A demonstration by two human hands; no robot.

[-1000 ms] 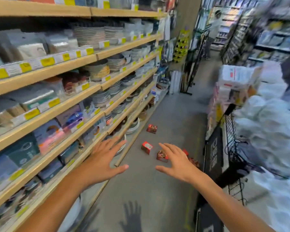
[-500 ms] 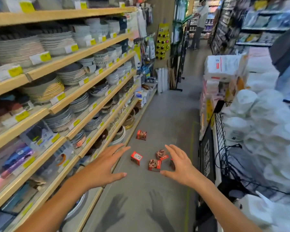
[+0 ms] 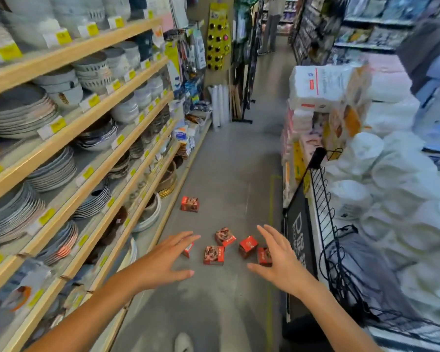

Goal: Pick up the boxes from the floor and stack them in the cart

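Observation:
Several small red boxes lie scattered on the grey aisle floor (image 3: 229,174). One box (image 3: 190,204) lies apart, further up the aisle near the shelf base. A cluster sits between my hands: a box (image 3: 214,255) in the middle, a box (image 3: 225,236) behind it, a tilted box (image 3: 248,246), a box (image 3: 264,255) partly hidden by my right hand, and a box (image 3: 188,250) partly behind my left fingers. My left hand (image 3: 163,260) and my right hand (image 3: 281,260) hover above them, fingers spread, holding nothing. The black wire cart (image 3: 323,199) stands to the right.
Wooden shelves (image 3: 94,128) with stacked plates and bowls line the left side. White bagged goods (image 3: 381,189) fill the cart, and packaged stacks (image 3: 323,85) stand beyond it. A person (image 3: 271,24) stands far down the aisle. My shoe tip (image 3: 183,342) shows at the bottom.
The view has advanced along the aisle and tilted down; the boxes now lie closer, between my hands. Both hands stay spread and empty.

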